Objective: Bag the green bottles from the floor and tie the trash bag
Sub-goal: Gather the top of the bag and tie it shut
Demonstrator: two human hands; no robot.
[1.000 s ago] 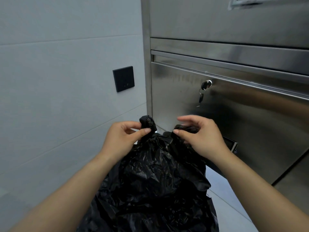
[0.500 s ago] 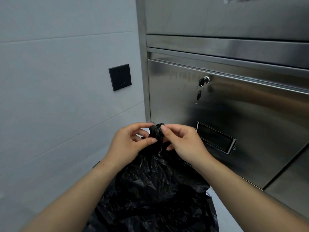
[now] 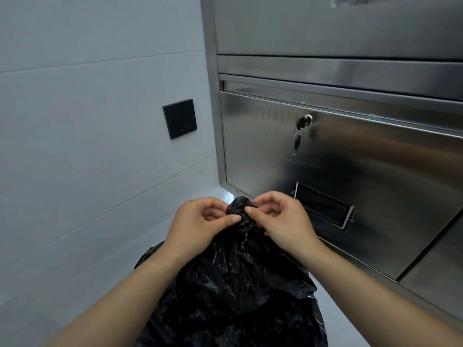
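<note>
A black trash bag [image 3: 233, 291] fills the lower middle of the head view, its mouth gathered into a bunched neck [image 3: 239, 214] at the top. My left hand [image 3: 198, 226] pinches the neck from the left with thumb and fingers. On the right side my right hand [image 3: 283, 221] grips the same bunch with its fingertips. Both hands touch at the bunch. No green bottles are visible; the bag's contents are hidden.
A stainless steel cabinet [image 3: 350, 171] stands right behind the bag, with a lock and hanging key [image 3: 302, 128] and a slot handle [image 3: 323, 205]. A white tiled wall [image 3: 87, 146] with a black switch plate [image 3: 179, 118] is on the left.
A second ago my hands held two separate bag ends apart. They have come together on one bunched neck, and the view has tilted slightly upward.
</note>
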